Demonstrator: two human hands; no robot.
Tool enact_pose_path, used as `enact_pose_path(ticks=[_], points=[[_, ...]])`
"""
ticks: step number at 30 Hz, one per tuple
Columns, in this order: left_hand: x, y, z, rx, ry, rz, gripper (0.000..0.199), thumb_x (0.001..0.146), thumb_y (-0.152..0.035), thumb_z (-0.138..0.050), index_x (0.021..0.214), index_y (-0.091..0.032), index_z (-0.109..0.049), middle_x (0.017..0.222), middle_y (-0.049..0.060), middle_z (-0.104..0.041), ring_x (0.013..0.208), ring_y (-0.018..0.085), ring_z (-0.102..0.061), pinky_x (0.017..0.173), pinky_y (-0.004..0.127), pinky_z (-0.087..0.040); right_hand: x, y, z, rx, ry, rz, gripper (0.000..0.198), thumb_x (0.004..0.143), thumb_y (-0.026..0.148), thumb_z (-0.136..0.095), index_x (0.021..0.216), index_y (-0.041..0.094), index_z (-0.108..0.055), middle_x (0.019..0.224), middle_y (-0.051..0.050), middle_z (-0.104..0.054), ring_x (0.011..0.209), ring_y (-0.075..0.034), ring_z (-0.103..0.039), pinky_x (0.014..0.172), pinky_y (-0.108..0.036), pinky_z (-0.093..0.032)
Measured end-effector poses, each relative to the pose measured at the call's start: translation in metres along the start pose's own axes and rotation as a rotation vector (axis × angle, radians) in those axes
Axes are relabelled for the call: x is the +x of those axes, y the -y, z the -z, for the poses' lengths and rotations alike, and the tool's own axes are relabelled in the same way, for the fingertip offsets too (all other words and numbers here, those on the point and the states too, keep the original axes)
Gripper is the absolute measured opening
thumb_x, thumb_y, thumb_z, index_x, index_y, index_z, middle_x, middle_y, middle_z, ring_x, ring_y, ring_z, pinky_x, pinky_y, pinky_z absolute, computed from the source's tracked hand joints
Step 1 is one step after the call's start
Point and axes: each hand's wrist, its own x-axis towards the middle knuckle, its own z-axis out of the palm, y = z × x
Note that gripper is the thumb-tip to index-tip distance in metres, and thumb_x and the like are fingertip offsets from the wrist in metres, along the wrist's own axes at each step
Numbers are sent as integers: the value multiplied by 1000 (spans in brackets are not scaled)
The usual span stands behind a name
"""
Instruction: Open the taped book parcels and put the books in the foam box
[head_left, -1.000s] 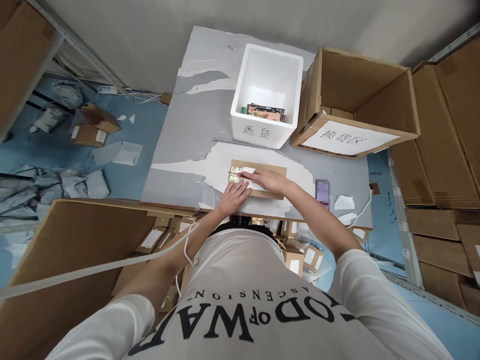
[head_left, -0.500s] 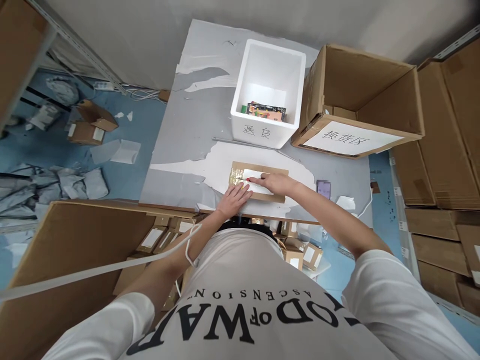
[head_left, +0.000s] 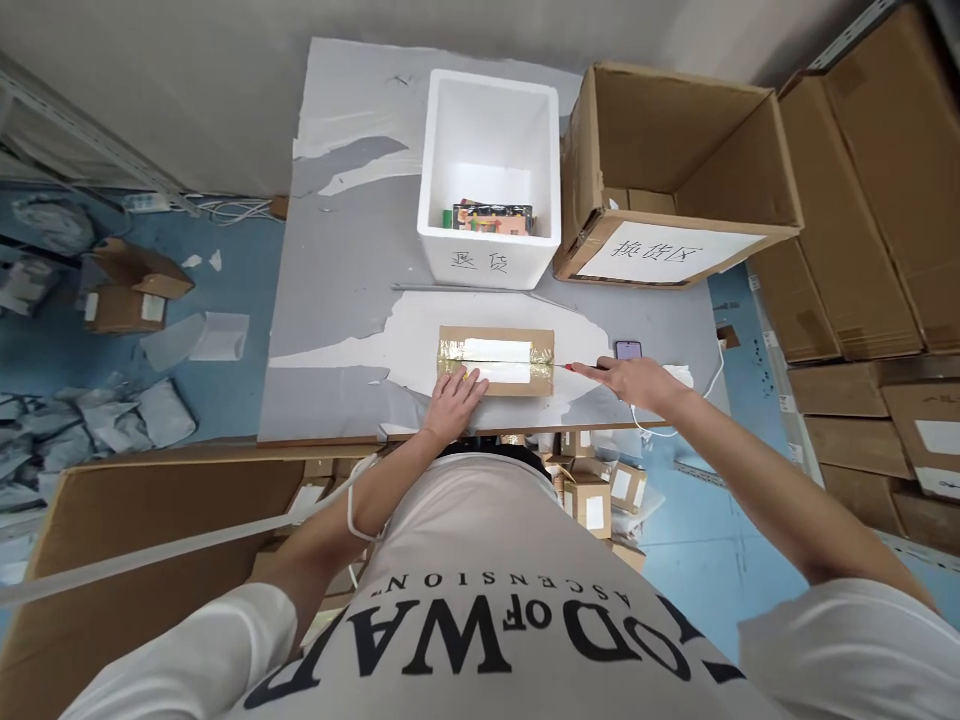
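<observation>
A small brown cardboard box lies on the table with a white label and shiny tape at both ends. Along its length, a dark slit runs through label and tape. My left hand rests with fingers spread on the box's near left part, pressing on its top. Just past the right end of the box, my right hand is closed round a utility knife. Only the knife's red part and thin blade show, pointing left at the slit; the palm hides its handle.
Behind the box stand a white foam bin with a few colourful packs and a large open carton with a written sign. A phone lies by my right hand. Stacked cartons line the right; another big carton stands front left.
My right hand has drawn the knife rightwards from the box's left part to beyond its right end. The slit now shows along the top. My left hand stays on the box.
</observation>
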Motion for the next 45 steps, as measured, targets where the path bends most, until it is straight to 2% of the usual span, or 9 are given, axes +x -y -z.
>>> enact_pose_path(ticks=[4, 7, 9, 14, 18, 24, 30, 35, 45], points=[[2, -5, 11, 15, 18, -17, 46, 92, -31, -45, 137, -26, -50, 144, 11, -49, 137, 33, -37, 110, 52, -25, -25, 3, -16, 266, -203, -136, 55, 91, 27, -39, 144, 38, -40, 100, -8, -65, 63, -18, -57, 56, -31, -43], [12, -9, 25, 14, 50, -13, 48, 88, -39, -54, 133, -24, -53, 138, 15, -53, 133, 36, -41, 109, 53, -25, -32, 15, -46, 764, -359, -327, 58, 94, 44, -36, 150, 29, -31, 93, -8, -65, 60, -16, -56, 50, -30, -47], [25, -9, 36, 19, 77, 5, 58, 82, -47, -61, 133, -21, -53, 137, 18, -52, 131, 38, -41, 110, 55, -22, -24, 32, -68, 1095, -372, -402, 68, 91, 48, -43, 153, 29, -24, 95, -7, -65, 54, -13, -54, 44, -29, -48], [60, 3, 57, 120, 178, 28, 111, 62, -68, -69, 149, -12, -30, 157, 23, -18, 145, 43, -12, 114, 58, -5, 5, 72, -102, 1478, -471, -394, 79, 83, 50, -56, 152, 30, -24, 101, -6, -62, 52, -8, -51, 42, -26, -49], [68, 8, 59, 158, 283, 40, 121, 61, -75, -63, 153, -11, -17, 159, 22, -6, 146, 44, 0, 112, 61, 2, 11, 80, -108, 1529, -495, -379, 77, 82, 49, -57, 151, 31, -27, 100, -5, -62, 52, -8, -51, 41, -25, -48], [67, 8, 55, 148, 309, 63, 122, 61, -78, -60, 154, -13, -14, 160, 21, -2, 145, 46, 2, 110, 66, 3, 11, 82, -115, 1536, -501, -354, 78, 83, 49, -59, 151, 31, -27, 99, -5, -61, 51, -7, -51, 39, -23, -45], [69, 7, 58, 130, 319, 95, 123, 60, -78, -62, 154, -14, -14, 161, 19, -1, 146, 43, 5, 110, 62, -14, 8, 75, -119, 1682, -421, -288, 76, 83, 49, -61, 150, 33, -29, 94, -2, -60, 49, -7, -52, 40, -23, -45], [70, 6, 60, 108, 336, 122, 122, 60, -79, -61, 154, -17, -14, 161, 17, 0, 146, 43, 3, 103, 60, -31, 3, 55, -113, 1645, -312, -259, 75, 82, 48, -63, 149, 32, -32, 87, 0, -60, 46, -6, -51, 36, -20, -41], [70, 9, 57, 85, 354, 125, 128, 55, -80, -64, 154, -18, -14, 161, 16, 1, 146, 44, 2, 101, 61, -36, -16, 40, -92, 1469, -95, -244, 70, 85, 43, -62, 149, 35, -33, 78, 2, -60, 44, -6, -46, 37, -20, -42]])
